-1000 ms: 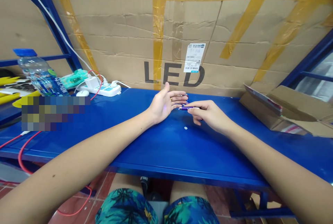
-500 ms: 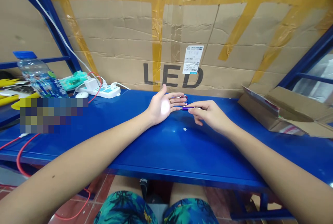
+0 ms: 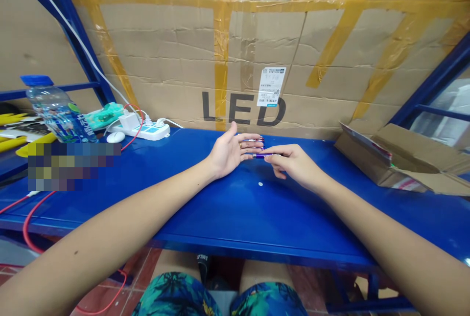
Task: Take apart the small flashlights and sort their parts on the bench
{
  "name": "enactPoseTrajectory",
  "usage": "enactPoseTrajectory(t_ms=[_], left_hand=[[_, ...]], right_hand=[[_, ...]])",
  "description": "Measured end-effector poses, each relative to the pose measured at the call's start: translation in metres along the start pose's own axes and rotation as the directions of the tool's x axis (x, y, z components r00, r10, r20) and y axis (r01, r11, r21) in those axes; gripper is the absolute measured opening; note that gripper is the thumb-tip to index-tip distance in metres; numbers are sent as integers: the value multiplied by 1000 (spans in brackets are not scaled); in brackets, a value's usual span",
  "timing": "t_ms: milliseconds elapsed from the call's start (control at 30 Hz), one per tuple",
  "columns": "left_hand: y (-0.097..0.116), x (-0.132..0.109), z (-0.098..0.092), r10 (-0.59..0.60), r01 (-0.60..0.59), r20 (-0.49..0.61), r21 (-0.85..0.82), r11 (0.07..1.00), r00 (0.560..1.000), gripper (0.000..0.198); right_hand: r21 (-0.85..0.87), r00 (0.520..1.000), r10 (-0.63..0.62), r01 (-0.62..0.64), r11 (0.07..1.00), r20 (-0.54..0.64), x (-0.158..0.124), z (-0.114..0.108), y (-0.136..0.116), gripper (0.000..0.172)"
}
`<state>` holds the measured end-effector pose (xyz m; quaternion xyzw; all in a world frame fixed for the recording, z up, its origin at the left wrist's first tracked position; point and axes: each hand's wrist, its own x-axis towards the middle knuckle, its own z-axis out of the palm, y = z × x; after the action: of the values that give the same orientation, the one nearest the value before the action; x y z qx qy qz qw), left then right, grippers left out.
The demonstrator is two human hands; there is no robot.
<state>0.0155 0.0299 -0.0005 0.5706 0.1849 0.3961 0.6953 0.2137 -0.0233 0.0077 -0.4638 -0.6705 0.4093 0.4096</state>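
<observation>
Head view, going left to right: yellow-handled tools (image 3: 12, 123) lie at the far left of the blue metal bench (image 3: 235, 213), beside a clear plastic water bottle (image 3: 58, 113) with a blue cap. Next come a green packet (image 3: 105, 115), a white computer mouse (image 3: 115, 137) and a white power strip (image 3: 145, 132) with a white charger (image 3: 129, 121) plugged in, and a red cable (image 3: 36, 211) runs down over the bench edge. A pixelated patch hides part of the bench near the bottle.

The left hand (image 3: 228, 153) lies palm up and open, its thumb raised and its fingers stretched out side by side, with a ring on one finger. A slim purple pen (image 3: 253, 140) with red trim lies at the fingertips (image 3: 257, 146); whether it touches them cannot be told. The right hand (image 3: 295, 163) comes in from the other side, pinching a second purple pen (image 3: 262, 155) with silver ends between thumb and forefinger, its other fingers curled loosely under. That pen sits just beside the left fingertips, level with the bench and above it. A small round pale disc (image 3: 260, 184) lies on the bench below the hands. To the right sits an open cardboard box (image 3: 382, 159), and behind everything stands a taped cardboard wall (image 3: 242, 37) printed "LED".
</observation>
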Motion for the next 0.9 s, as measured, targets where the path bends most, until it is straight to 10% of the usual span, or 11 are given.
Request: enactPoseTrajectory(t_ms=[900], left_hand=[[1, -1, 4, -66, 66, 2, -130, 989, 998, 73]], right_hand=[[-119, 1000, 2, 2, 993, 32, -2, 0, -5, 39]])
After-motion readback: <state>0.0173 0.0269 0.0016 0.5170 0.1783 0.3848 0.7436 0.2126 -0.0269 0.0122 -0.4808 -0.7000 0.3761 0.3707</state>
